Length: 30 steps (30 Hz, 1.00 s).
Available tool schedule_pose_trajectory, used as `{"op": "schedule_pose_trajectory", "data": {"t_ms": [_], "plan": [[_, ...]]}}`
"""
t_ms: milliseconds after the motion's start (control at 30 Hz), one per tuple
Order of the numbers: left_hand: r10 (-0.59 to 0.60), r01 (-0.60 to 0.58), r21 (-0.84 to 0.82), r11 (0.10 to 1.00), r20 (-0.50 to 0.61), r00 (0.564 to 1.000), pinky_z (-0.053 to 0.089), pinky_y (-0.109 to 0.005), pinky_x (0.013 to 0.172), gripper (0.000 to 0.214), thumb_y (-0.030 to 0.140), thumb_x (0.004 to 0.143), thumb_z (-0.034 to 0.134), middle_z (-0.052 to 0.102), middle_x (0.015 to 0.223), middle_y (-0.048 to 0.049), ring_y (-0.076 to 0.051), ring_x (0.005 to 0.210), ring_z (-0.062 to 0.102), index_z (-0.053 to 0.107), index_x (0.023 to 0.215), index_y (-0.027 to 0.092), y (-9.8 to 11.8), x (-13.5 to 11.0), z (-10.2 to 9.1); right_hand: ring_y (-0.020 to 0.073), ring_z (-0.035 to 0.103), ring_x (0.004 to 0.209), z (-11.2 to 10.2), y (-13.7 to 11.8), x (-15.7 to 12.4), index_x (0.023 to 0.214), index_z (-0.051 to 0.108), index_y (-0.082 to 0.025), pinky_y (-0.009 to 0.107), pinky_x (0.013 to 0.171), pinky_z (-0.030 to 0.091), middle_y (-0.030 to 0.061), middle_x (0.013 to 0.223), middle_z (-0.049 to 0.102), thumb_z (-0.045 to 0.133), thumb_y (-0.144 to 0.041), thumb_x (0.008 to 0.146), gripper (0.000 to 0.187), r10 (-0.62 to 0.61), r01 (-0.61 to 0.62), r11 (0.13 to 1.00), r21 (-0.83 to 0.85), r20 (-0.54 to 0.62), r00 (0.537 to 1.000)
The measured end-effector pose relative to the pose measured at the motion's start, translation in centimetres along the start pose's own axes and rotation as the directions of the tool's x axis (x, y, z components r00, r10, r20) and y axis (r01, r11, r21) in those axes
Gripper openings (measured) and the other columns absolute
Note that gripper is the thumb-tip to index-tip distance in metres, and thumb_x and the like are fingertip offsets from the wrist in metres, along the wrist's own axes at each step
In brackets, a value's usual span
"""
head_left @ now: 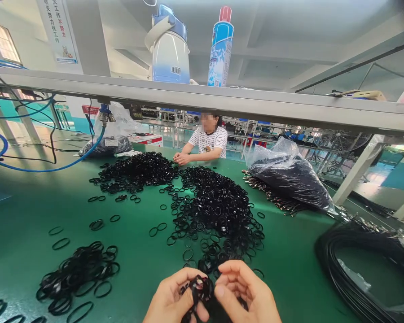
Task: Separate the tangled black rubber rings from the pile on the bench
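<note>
My left hand (173, 296) is closed around a small bunch of black rings (202, 288), which look like rubber O-rings. Just to its right, my right hand (247, 294) has curled fingers, with thumb and forefinger close to that bunch. Something black, apparently more rings, shows between its thumb and bent fingers, partly hidden. Beyond both hands spreads a large heap of black rings (218, 202), its near edge reaching almost to my fingertips. A smaller pile of rings (79, 273) lies at the left, with loose ones around it.
Another ring heap (139, 170) lies farther back on the green table (131, 278), before a seated person (208, 139). At right are a bag of black cables (289, 175) and coiled cable (333, 264). A shelf (202, 96) crosses above, carrying a jug (171, 51) and spray can (221, 51).
</note>
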<state>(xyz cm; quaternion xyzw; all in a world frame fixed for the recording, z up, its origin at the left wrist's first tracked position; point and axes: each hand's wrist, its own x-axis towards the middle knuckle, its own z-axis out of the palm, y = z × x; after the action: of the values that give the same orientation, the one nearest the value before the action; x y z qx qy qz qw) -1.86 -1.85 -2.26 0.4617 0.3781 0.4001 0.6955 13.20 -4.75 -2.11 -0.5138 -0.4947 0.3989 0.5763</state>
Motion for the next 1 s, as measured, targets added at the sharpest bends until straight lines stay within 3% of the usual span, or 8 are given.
{"op": "schedule_pose_trajectory", "data": {"t_ms": [133, 267, 400, 567, 700, 833, 900, 1000], "plan": [[-0.018, 0.018, -0.01, 1.0, 0.006, 1.0, 0.041, -0.017, 0.037, 0.035, 0.047, 0.066, 0.075, 0.062, 0.048, -0.0005, -0.009, 0.04, 0.051, 0.062, 0.077, 0.016, -0.2, 0.1, -0.1, 0.0163, 0.063, 0.059, -0.1, 0.0, 0.0, 0.083, 0.065, -0.02, 0.025, 0.057, 0.05, 0.0019, 0.067, 0.069, 0.069, -0.024, 0.062, 0.021, 0.002, 0.0, 0.998, -0.058, 0.039, 0.999], [0.011, -0.013, -0.039, 0.999, -0.03, 0.999, 0.038, -0.015, 0.035, 0.034, 0.048, 0.069, 0.072, 0.063, 0.051, 0.0005, -0.006, 0.035, 0.046, 0.059, 0.074, 0.017, -0.1, 0.2, -0.3, 0.0168, 0.066, 0.066, -0.9, 0.1, 0.4, 0.082, 0.066, -0.019, 0.025, 0.064, 0.051, 0.0031, 0.071, 0.07, 0.073, -0.028, 0.064, 0.021, 0.059, -0.055, 0.994, 0.099, -0.043, 0.997], [0.002, -0.001, 0.007, 1.0, -0.065, 0.998, 0.023, -0.012, 0.029, 0.033, 0.05, 0.07, 0.069, 0.059, 0.053, 0.003, -0.002, 0.029, 0.034, 0.061, 0.075, 0.018, 0.5, -0.1, 0.0, 0.0174, 0.067, 0.064, -1.2, 0.5, 0.8, 0.084, 0.065, -0.017, 0.027, 0.063, 0.051, 0.0048, 0.073, 0.071, 0.073, -0.029, 0.064, 0.024, 0.095, -0.096, 0.978, 0.182, 0.017, 0.995], [-0.064, 0.07, 0.063, 0.996, -0.094, 0.993, 0.013, -0.014, 0.027, 0.031, 0.048, 0.067, 0.071, 0.043, 0.046, 0.0099, 0.001, 0.028, 0.015, 0.061, 0.071, 0.019, 0.9, -0.4, 0.2, 0.0173, 0.063, 0.063, -1.0, 0.9, 0.7, 0.084, 0.066, -0.017, 0.027, 0.059, 0.048, 0.0059, 0.073, 0.071, 0.07, -0.026, 0.063, 0.024, 0.077, -0.077, 0.996, 0.046, 0.014, 0.997], [-0.033, 0.039, 0.116, 0.993, -0.055, 0.998, 0.014, -0.014, 0.03, 0.033, 0.05, 0.071, 0.066, 0.038, 0.038, 0.0109, -0.001, 0.027, 0.02, 0.057, 0.068, 0.019, 0.6, -0.2, -0.2, 0.0179, 0.064, 0.062, -1.1, 1.1, 0.7, 0.085, 0.066, -0.017, 0.027, 0.058, 0.049, 0.0064, 0.073, 0.071, 0.07, -0.027, 0.063, 0.024, 0.069, -0.069, 0.998, -0.003, 0.002, 0.998], [-0.022, 0.023, 0.031, 0.999, -0.04, 0.999, 0.025, -0.014, 0.034, 0.029, 0.045, 0.072, 0.068, 0.057, 0.048, 0.0032, -0.004, 0.035, 0.037, 0.064, 0.078, 0.017, 0.3, -0.1, -0.1, 0.0197, 0.068, 0.069, -1.3, 1.0, 0.6, 0.089, 0.067, -0.018, 0.03, 0.067, 0.052, 0.007, 0.082, 0.072, 0.06, -0.029, 0.072, 0.021, 0.021, -0.021, 1.0, -0.008, 0.059, 0.998], [0.013, -0.015, -0.03, 0.999, -0.057, 0.998, 0.031, -0.014, 0.036, 0.031, 0.043, 0.066, 0.074, 0.062, 0.061, 0.0, -0.008, 0.046, 0.049, 0.068, 0.08, 0.016, 0.3, -0.1, 0.0, 0.0187, 0.066, 0.07, -1.3, 0.7, 0.5, 0.089, 0.067, -0.02, 0.028, 0.067, 0.051, 0.0053, 0.083, 0.071, 0.053, -0.028, 0.077, 0.02, -0.039, 0.047, 0.994, -0.103, 0.077, 0.996], [0.045, -0.047, -0.048, 0.998, -0.051, 0.998, 0.036, -0.014, 0.037, 0.035, 0.043, 0.062, 0.077, 0.064, 0.067, -0.0012, -0.012, 0.056, 0.057, 0.068, 0.081, 0.016, 0.2, -0.1, 0.2, 0.0148, 0.057, 0.055, -1.4, 0.2, 0.4, 0.084, 0.069, -0.024, 0.024, 0.053, 0.044, 0.0011, 0.073, 0.07, 0.051, -0.027, 0.078, 0.02, -0.062, 0.083, 0.946, -0.314, 0.079, 0.995]]}}
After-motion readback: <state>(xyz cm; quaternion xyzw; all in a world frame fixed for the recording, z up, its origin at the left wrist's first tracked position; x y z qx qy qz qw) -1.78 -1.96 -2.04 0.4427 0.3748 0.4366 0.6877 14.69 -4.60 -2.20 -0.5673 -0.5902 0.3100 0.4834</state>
